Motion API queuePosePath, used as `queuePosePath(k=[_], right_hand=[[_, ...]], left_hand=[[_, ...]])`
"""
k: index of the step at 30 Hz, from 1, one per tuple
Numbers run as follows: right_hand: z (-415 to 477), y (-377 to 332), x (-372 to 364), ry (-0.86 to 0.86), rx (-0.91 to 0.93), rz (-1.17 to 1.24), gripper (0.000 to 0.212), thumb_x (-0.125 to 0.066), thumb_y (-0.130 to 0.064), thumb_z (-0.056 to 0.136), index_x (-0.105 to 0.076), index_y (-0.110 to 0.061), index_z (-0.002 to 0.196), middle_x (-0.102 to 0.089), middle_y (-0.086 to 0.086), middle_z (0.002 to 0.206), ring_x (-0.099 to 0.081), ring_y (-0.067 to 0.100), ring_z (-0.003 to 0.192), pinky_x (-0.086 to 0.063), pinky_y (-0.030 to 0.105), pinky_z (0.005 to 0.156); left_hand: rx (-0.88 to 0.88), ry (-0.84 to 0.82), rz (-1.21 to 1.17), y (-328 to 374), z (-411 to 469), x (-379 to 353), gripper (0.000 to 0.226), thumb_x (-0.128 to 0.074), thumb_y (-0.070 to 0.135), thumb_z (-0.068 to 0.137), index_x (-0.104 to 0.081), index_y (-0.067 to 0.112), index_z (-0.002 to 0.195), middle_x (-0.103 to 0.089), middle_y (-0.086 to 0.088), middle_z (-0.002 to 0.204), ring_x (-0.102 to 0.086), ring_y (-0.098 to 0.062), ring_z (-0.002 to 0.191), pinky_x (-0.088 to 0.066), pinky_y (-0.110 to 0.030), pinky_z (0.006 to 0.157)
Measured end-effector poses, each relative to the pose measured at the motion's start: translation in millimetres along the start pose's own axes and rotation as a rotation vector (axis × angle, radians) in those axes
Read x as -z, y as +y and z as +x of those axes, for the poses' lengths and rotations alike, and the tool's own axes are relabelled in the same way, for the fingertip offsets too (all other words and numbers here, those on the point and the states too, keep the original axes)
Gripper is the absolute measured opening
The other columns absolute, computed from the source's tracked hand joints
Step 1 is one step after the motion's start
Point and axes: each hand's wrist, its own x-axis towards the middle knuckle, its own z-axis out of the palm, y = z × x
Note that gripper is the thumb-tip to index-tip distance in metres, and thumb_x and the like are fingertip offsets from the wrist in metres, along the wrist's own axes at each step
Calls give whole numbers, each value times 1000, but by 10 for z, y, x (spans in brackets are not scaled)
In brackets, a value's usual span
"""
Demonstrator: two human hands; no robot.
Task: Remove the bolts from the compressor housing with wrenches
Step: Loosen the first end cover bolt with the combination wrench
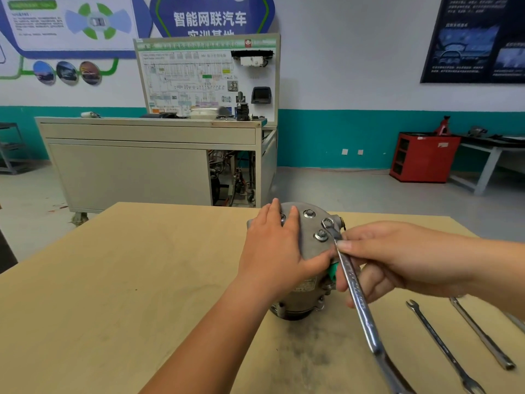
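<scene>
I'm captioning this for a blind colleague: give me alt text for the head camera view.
A person's right hand holds a wrench with its ring end at the top of a compressor housing, while the left hand rests flat on it. Two bolts show on top; spare wrenches lie on the table at right.

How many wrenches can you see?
3. The held wrench is in the right hand, its ring end on the compressor housing. The middle wrench and the outer wrench lie on the table, right of it. A metal sliver at the frame's right edge may be a fourth.
</scene>
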Motion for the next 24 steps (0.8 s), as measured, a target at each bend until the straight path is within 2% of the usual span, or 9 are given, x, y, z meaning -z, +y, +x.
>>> queuePosePath(k=[2,5,9,15,19,21,24], right_hand=[[39,15,-59,98,5,34,25,-43,-27,96,-57,-7,92,-72,7,72,-67,15,56,-54,23,53],[64,-5,-75,184,5,110,25,-41,-23,98,-57,-3,96,-69,7,63,-65,15,49,-53,21,46],[51,-11,-81,173,-5,126,26,-41,-21,98,-58,-1,98,-65,8,57,-62,16,44,-46,18,39],[79,-21,-57,114,-80,27,28,-39,-26,99,-56,-3,100,-65,7,57,-64,17,45,-47,19,39],[60,-170,140,74,-196,-403,33,-42,-38,95,-60,-10,93,-64,1,55,-61,14,44,-49,20,46],[53,-298,298,112,-248,-666,43,-49,-54,81,-65,-14,84,-63,-2,53,-60,11,46,-48,20,50],[126,-394,496,251,-181,-1038,60,-41,-74,57,-67,-24,77,-65,-7,61,-58,3,56,-45,21,60]], left_hand=[[3,3,0,17,-1,14,119,-1,80,51,-19,19,152,-9,-14,160,-8,-25,145,-10,-35,116],[-1,16,13,13,-6,12,117,-1,80,53,-20,20,152,-10,-13,159,-10,-25,145,-12,-34,116],[1,1,4,5,-7,16,118,-2,80,52,-19,20,152,-9,-13,160,-9,-25,146,-11,-35,116],[2,-9,1,7,-4,12,120,-1,82,52,-18,19,152,-8,-14,160,-8,-26,146,-9,-36,117],[14,-2,-18,-24,-6,-17,107,-19,82,65,-20,20,152,-11,-13,160,-10,-26,146,-11,-36,117],[16,-2,-24,-45,-7,-20,104,-23,79,66,-20,21,152,-11,-12,159,-10,-26,145,-12,-36,117],[6,-18,-30,-53,-6,-15,104,-23,80,66,-19,21,152,-10,-11,160,-9,-25,146,-11,-36,117]])
